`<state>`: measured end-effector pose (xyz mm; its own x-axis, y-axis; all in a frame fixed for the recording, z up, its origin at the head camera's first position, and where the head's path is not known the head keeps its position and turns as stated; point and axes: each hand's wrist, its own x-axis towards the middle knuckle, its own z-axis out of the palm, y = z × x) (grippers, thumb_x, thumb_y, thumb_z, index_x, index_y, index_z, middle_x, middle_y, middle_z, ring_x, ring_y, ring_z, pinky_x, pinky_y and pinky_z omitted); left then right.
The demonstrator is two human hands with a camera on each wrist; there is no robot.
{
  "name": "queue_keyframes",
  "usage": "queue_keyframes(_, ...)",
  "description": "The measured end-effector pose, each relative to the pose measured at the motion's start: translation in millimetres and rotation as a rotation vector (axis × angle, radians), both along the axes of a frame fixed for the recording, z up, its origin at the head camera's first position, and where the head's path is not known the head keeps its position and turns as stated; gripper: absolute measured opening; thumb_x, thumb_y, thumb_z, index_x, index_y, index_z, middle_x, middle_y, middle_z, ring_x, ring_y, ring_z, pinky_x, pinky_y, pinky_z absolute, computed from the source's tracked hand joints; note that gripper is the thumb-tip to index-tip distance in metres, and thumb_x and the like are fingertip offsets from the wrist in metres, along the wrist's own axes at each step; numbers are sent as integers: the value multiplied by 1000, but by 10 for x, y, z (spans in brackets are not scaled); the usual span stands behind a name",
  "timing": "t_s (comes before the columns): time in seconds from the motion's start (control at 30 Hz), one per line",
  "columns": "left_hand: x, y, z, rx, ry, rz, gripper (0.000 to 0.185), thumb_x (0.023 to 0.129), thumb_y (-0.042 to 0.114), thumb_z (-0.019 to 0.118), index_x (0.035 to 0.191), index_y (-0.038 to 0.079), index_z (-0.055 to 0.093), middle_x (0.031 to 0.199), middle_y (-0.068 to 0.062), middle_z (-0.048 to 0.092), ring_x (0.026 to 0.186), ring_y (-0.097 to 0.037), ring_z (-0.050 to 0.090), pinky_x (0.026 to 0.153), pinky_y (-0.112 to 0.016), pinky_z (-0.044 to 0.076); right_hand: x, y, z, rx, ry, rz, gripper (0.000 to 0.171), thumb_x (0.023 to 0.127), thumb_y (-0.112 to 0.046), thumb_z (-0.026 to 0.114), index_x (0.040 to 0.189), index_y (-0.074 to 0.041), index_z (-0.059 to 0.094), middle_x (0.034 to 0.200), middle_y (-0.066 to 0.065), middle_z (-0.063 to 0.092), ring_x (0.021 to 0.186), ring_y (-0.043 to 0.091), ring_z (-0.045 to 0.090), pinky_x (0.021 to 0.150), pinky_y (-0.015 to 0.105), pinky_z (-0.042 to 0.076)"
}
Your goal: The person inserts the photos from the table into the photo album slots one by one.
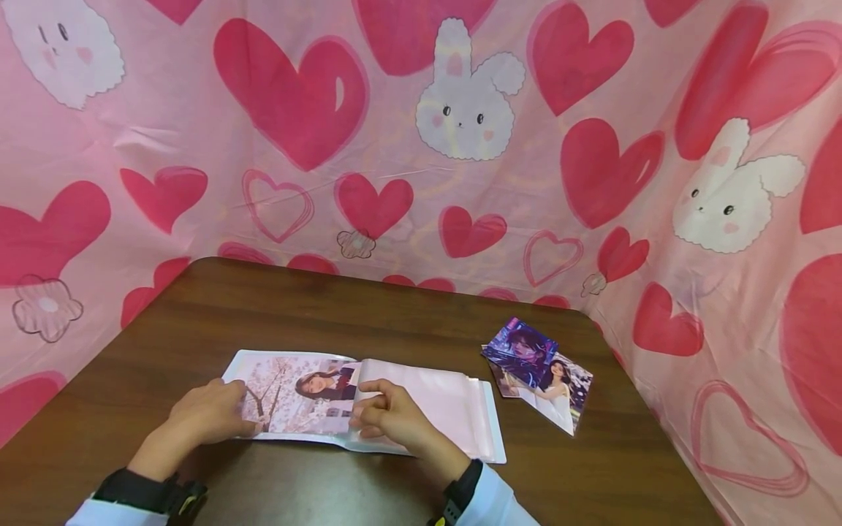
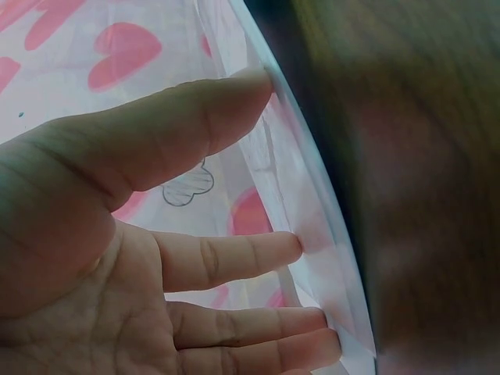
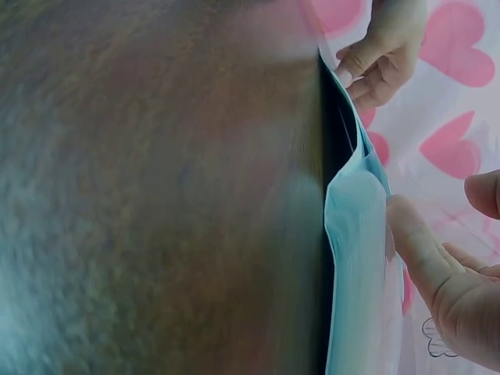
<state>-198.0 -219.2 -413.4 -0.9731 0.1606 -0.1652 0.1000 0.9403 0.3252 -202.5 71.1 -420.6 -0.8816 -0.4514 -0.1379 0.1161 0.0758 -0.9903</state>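
Note:
A photo album (image 1: 427, 394) lies spread on the table, its left pocket showing a photo (image 1: 272, 394) of a person among pink blossoms. My left hand (image 1: 207, 413) rests at the album's left end, with thumb and fingertips on the page (image 2: 332, 226) in the left wrist view. Over the middle fold is my right hand (image 1: 395, 416), its fingers bent and nothing visible between them. The right wrist view has its thumb (image 3: 414, 238) right at the raised page by the fold, the index fingertip apart from it. The right page is a plain pale pink sleeve.
Right of the album, several loose photo cards overlap: a purple one (image 1: 520, 351) on top, and one of a person in white (image 1: 562, 387) partly below it. A pink cloth (image 1: 395, 146) with hearts and rabbits hangs behind the brown table (image 1: 408, 314).

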Motion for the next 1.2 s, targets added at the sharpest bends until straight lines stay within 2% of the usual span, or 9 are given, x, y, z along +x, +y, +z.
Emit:
queue_keyframes(0.17, 1, 8, 0, 5, 6, -12, 64, 64, 50, 77, 97, -2, 59, 79, -10, 54, 71, -26, 50, 58, -46, 46, 0, -20, -10, -9, 4, -3, 41, 86, 2, 57, 124, 7, 45, 97, 17, 63, 87, 31, 65, 70, 40, 53)
queue_keyframes(0.5, -18, 10, 16, -3, -12, -10, 67, 64, 49, 78, 99, -4, 57, 81, -13, 55, 73, -29, 52, 59, -49, 47, -4, -120, -58, -37, 17, 13, 43, 85, 2, 59, 125, 6, 43, 101, 19, 60, 89, 30, 64, 72, 43, 52)
queue_keyframes(0.77, -37, -3, -29, 10, -5, -6, 64, 62, 48, 79, 98, -1, 58, 80, -10, 56, 70, -27, 52, 57, -48, 46, 2, -173, -60, 12, 41, 15, 46, 83, -2, 62, 125, 4, 45, 101, 15, 61, 86, 24, 64, 70, 41, 53)
queue_keyframes(0.93, -50, -5, -53, 6, -1, -13, 63, 61, 48, 80, 98, 1, 59, 80, -10, 56, 70, -27, 52, 57, -48, 46, -2, -180, -60, 37, 57, 29, 45, 84, -3, 62, 125, 3, 45, 102, 13, 61, 87, 25, 63, 69, 41, 53)
queue_keyframes(1.2, -60, 10, -36, 10, -17, -12, 64, 60, 48, 81, 97, 1, 60, 79, -10, 56, 69, -26, 51, 57, -48, 46, -6, -167, -60, 53, 66, 53, 45, 85, -2, 62, 126, 3, 45, 105, 13, 60, 88, 23, 63, 69, 40, 53)
